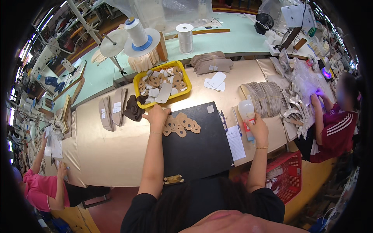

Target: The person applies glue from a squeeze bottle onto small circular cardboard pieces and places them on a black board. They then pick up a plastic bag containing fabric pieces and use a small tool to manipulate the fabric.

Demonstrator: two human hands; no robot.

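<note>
My left hand (157, 116) is at the near rim of a yellow plastic basket (189, 90), thumb and fingers spread apart; its fingertips are partly hidden. The basket holds many small tan and white cut pieces. Beside this hand, a cluster of tan pieces with dark round spots (181, 125) lies on a black board (194, 151). To the right, my right hand (258, 127) is closed round a squeeze bottle (246, 108) with a translucent white body and a red and blue lower part. The bottle stands near a paper sheet (236, 143).
Bundled beige pieces (264, 99) lie beyond the bottle. White thread cones (184, 39) stand at the back. White cards (215, 80) and dark brown fabric (134, 108) are near the basket. Pens (223, 120) lie along the board. A red crate (285, 176) is low right. Co-workers sit on both sides.
</note>
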